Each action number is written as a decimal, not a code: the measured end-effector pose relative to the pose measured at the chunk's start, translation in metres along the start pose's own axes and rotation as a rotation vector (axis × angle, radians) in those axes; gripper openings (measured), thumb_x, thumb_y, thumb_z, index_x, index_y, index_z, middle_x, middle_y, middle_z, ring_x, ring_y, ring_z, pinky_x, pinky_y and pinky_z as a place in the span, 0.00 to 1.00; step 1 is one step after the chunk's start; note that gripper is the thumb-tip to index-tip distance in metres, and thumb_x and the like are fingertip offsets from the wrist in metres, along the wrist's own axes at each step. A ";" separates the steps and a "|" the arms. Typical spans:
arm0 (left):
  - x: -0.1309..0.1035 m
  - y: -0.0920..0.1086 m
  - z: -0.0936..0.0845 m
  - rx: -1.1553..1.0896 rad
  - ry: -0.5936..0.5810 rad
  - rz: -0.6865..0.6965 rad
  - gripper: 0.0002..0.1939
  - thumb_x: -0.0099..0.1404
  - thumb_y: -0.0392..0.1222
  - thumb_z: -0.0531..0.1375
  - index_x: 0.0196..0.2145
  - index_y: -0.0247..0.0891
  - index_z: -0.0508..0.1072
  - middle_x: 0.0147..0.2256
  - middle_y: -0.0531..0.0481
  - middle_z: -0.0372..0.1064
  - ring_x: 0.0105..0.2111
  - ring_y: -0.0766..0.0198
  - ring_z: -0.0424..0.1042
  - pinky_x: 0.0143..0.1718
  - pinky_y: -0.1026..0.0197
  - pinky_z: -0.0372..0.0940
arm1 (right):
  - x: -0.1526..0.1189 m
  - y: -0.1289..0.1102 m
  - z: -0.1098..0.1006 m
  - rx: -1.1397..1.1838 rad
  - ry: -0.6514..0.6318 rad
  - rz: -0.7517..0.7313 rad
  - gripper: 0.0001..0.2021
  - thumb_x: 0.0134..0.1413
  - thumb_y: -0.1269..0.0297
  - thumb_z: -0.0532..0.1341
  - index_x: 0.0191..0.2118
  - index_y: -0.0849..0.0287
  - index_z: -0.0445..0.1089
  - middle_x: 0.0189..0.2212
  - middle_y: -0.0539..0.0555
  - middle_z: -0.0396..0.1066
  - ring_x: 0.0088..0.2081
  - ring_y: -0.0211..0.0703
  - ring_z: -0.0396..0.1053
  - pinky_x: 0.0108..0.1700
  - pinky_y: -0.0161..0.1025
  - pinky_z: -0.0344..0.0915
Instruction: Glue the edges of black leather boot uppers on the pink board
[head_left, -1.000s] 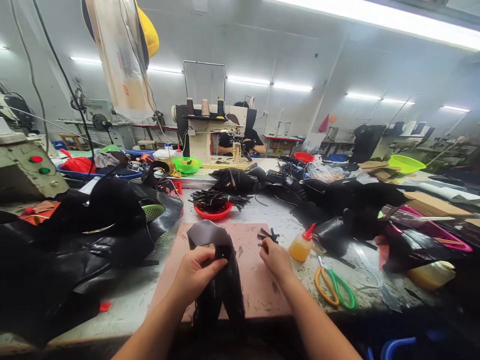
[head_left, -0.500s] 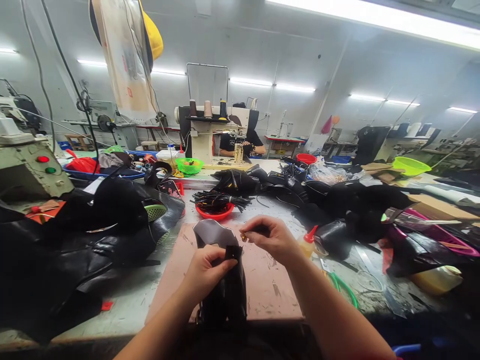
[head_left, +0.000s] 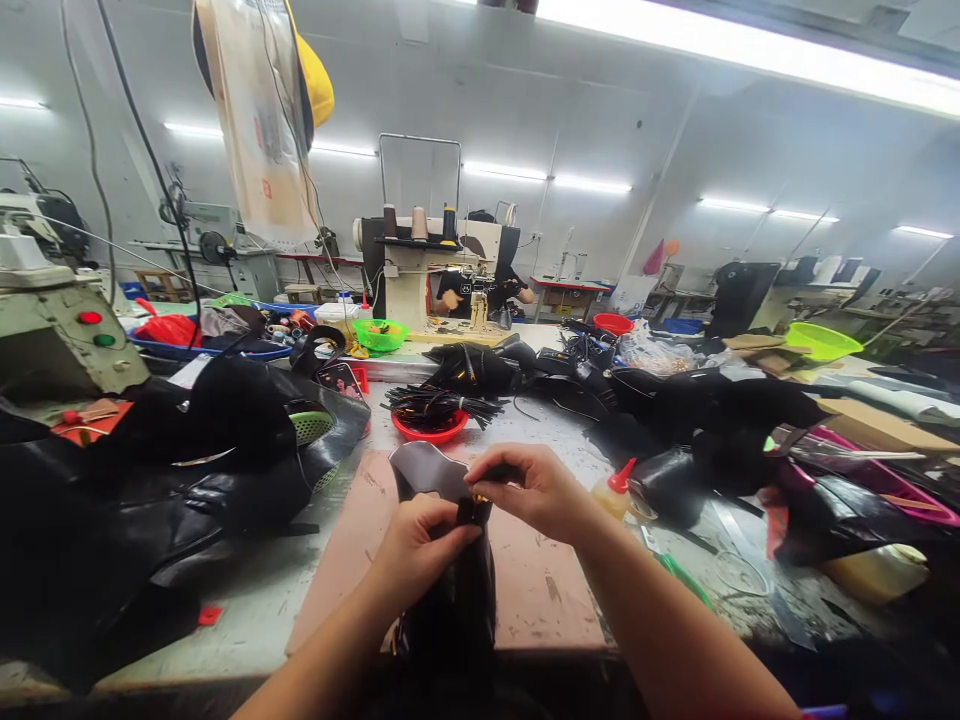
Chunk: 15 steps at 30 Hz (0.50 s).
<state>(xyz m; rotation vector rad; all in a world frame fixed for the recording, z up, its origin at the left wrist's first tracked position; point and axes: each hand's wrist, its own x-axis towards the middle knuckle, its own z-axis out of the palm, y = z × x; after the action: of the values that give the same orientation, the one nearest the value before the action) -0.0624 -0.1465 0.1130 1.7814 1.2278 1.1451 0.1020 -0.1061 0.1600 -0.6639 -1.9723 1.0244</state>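
My left hand (head_left: 417, 545) grips an upright black leather piece (head_left: 450, 590) over the pinkish work mat (head_left: 540, 585) at the bench's front edge. My right hand (head_left: 529, 488) meets it at the top of the piece, pinching a small black strip with a gold-coloured end (head_left: 477, 500) against the leather. The grey inner side of the leather (head_left: 424, 468) curls up behind my fingers.
A red dish of black strips (head_left: 433, 412) sits behind the mat. A glue bottle with a red cap (head_left: 613, 490) and green-handled scissors (head_left: 684, 575) lie to the right. Black leather heaps (head_left: 165, 470) crowd both sides. A person works at a sewing machine (head_left: 442, 265) opposite.
My right hand left the small pieces right of the mat, picked up a small strip and brought it left to the top of the leather piece. My left hand kept its hold.
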 end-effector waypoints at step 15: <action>0.002 0.001 -0.002 0.000 0.026 0.036 0.14 0.52 0.48 0.58 0.19 0.35 0.72 0.20 0.50 0.68 0.23 0.64 0.64 0.26 0.63 0.59 | -0.011 -0.001 0.004 -0.163 -0.095 -0.136 0.04 0.47 0.69 0.62 0.32 0.58 0.71 0.34 0.54 0.71 0.37 0.41 0.69 0.39 0.38 0.65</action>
<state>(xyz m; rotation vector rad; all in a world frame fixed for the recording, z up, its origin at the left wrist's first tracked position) -0.0636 -0.1451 0.1148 1.8007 1.2156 1.1911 0.1045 -0.1159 0.1550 -0.5677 -2.1694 0.8328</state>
